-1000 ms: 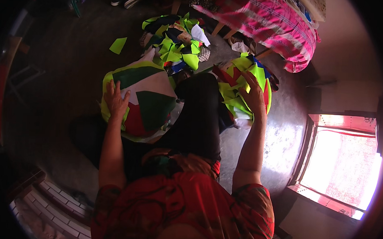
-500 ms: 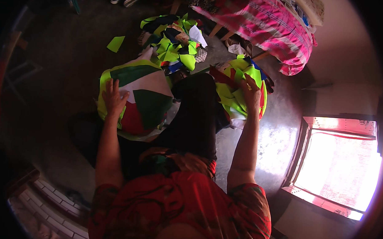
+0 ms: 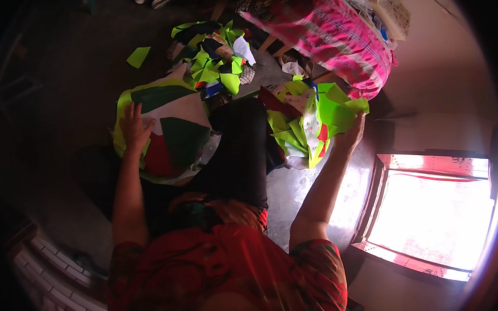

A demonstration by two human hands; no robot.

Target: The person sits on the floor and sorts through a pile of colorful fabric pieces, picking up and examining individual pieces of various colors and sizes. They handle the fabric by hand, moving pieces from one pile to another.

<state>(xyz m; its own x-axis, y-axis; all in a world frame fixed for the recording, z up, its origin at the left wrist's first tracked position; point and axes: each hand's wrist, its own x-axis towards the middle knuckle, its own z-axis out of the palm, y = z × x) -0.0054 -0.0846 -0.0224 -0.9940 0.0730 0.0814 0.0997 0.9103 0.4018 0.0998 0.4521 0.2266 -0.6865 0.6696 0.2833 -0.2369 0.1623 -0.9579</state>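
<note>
My left hand lies with its fingers spread on the left edge of a round-looking patchwork cloth spread over my lap. Its panels are dark green, white and red, with a neon yellow border. Out to the right, my right hand is closed on a neon green cloth piece, pulled partly up and away from a bundle of cloth scraps. White, dark red and yellow-green pieces show in that bundle. How my right fingertips grip the piece is partly hidden.
Ahead lies a heap of mixed cloth scraps, with one loose neon scrap on the floor to its left. A pink plaid cloth drapes over wooden-legged furniture at the far right. A bright window is at the right.
My right hand has moved outward to the right off the top of the scrap bundle, drawing the neon green piece with it. My left hand stays on the patchwork. The view has shifted slightly.
</note>
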